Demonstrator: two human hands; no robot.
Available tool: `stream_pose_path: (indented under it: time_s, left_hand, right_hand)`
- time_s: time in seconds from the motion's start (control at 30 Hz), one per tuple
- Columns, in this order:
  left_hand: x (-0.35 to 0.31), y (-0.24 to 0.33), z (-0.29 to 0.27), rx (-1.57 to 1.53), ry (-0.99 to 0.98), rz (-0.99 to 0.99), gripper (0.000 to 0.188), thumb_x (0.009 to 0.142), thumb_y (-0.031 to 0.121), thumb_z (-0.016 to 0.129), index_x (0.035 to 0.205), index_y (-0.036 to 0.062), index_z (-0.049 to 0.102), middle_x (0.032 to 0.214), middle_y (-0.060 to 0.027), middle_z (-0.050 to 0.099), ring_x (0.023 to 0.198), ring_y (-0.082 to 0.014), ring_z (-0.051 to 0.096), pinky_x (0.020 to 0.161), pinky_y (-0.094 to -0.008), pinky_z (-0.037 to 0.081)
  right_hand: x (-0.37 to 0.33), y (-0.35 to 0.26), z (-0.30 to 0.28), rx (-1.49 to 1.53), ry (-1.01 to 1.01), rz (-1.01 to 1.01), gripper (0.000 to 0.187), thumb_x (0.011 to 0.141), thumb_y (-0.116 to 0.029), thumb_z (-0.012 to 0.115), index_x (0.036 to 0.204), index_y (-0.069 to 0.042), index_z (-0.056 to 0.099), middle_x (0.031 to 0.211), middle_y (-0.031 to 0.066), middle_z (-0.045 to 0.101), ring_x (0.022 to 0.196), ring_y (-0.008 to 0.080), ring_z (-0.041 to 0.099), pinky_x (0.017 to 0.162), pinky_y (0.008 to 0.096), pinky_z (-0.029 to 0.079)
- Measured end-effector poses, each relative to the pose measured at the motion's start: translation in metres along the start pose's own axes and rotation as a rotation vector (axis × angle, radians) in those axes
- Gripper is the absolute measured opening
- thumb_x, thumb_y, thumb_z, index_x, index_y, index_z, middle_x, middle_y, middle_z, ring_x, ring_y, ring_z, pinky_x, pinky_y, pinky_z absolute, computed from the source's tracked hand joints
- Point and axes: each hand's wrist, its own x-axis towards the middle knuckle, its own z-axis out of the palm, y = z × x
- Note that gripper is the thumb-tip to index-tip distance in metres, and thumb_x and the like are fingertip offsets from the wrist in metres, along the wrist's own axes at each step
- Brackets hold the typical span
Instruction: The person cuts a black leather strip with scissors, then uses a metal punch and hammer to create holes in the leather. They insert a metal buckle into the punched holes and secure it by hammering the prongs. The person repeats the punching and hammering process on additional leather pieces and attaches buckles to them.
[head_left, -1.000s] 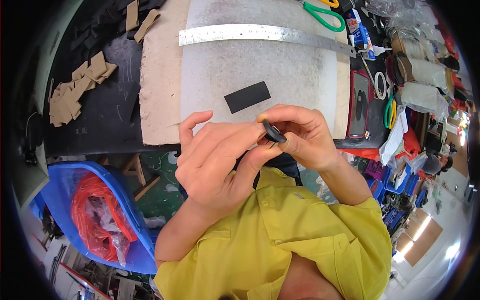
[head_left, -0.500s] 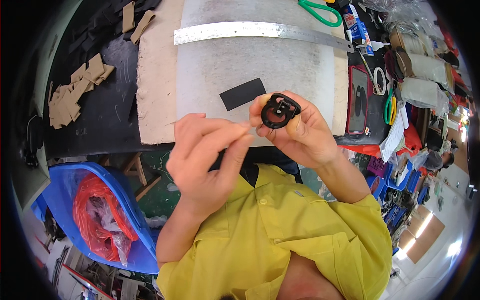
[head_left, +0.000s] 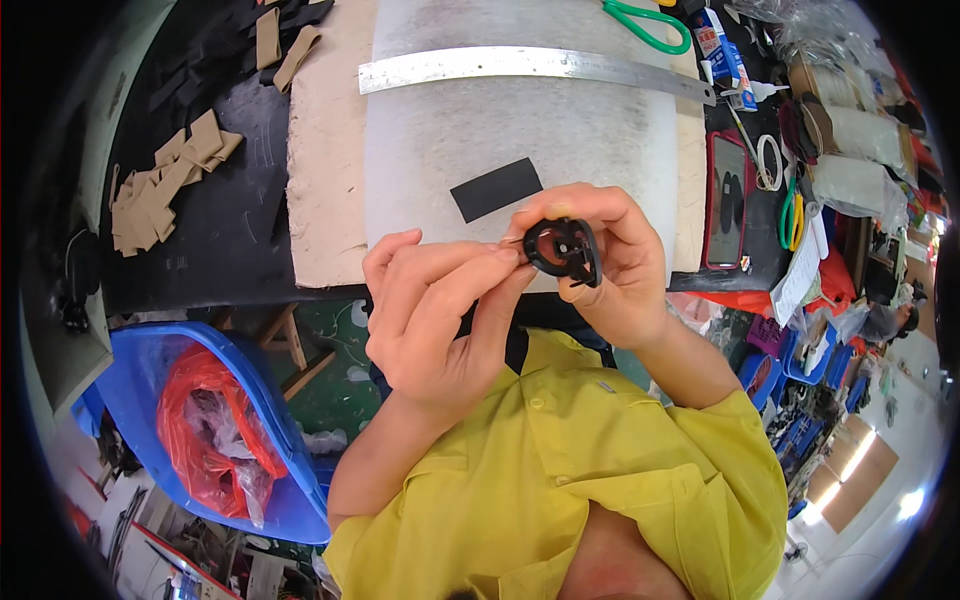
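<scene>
My right hand (head_left: 622, 270) grips a black ring-shaped part (head_left: 548, 262) with a small bracket and metal bit inside its opening. The part is held over the near edge of the worktop, tilted toward the right. My left hand (head_left: 440, 320) is pinched at the part's left edge, thumb against fingertips. What those fingertips hold, if anything, is too small to make out. Beyond both hands a flat black rectangular piece (head_left: 496, 190) lies at a slant on the whitish cutting board (head_left: 420, 140).
A steel ruler (head_left: 540, 62) crosses the board. Tan strips (head_left: 160, 190) and black strips (head_left: 200, 70) lie at the left. Green-handled scissors (head_left: 655, 30), a phone (head_left: 727, 195) and a glue bottle (head_left: 752, 92) are at the right. A blue bin (head_left: 140, 400) with red plastic stands below left.
My left hand has come in to the ring's left edge. The ring has turned in my right hand and now shows more side-on. The whole view has shifted slightly.
</scene>
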Motion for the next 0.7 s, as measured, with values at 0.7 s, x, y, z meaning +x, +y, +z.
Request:
stream_pose_path:
  time_s: [0.7]
  left_hand:
    - [0.0,-0.01,-0.002,-0.116,-0.109,-0.073,0.031,0.071,0.013,0.08,0.101,0.0085,0.073,0.082,-0.0009,0.066,0.07,-0.0151,0.059,0.084,-0.0348,0.036]
  right_hand:
    - [-0.005,-0.002,0.001,-0.546,0.046,-0.262,0.038,0.095,-0.017,0.06,0.123,0.009,0.054,0.115,0.0215,0.059,0.103,0.026,0.064,0.083,0.0339,0.057]
